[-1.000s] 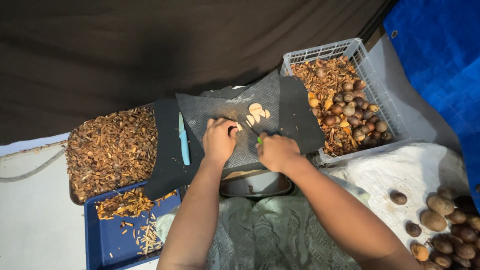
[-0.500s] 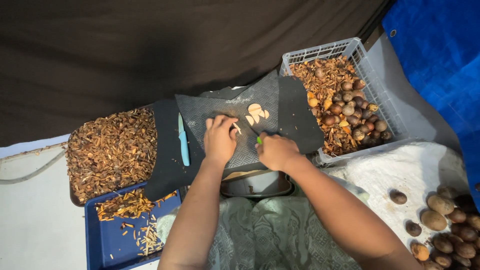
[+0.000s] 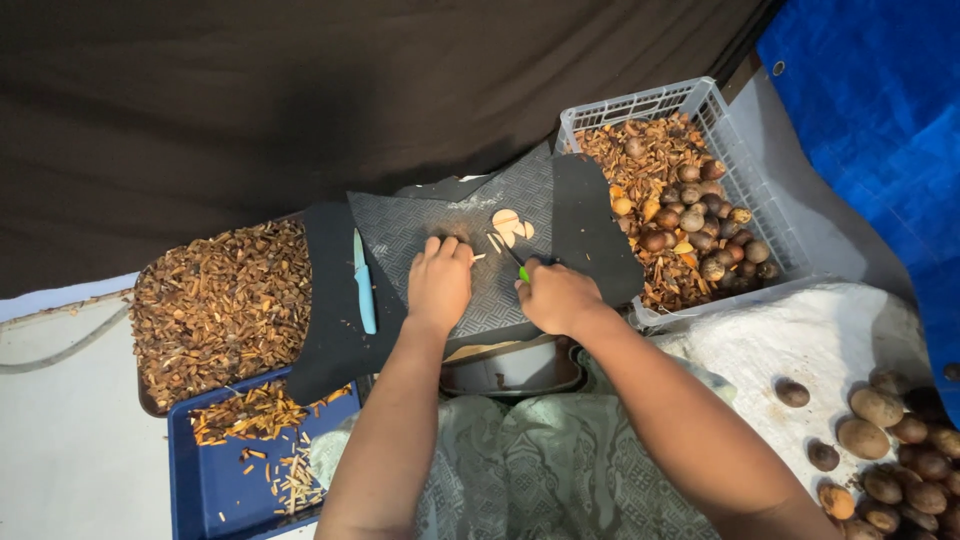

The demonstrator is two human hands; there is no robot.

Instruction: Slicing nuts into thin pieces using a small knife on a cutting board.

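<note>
Counts of what lies around the cutting mat

Two hands: the left hand (image 3: 438,283) and the right hand (image 3: 556,296). Two knives: a light blue one (image 3: 364,283) lying on the mat (image 3: 420,225), and a green-handled knife (image 3: 519,268) in the right hand. One dark mat. One white crate (image 3: 745,160) of nuts and husks, too many to count. One blue tray (image 3: 215,480) of chips. One brown tray (image 3: 150,405) heaped with chips (image 3: 220,305), uncountable. About three pale slices (image 3: 511,227) together on the mat. Loose nuts (image 3: 880,440) on the white cloth (image 3: 760,345) at right: about a dozen in view, some cut off by the edge.
</note>
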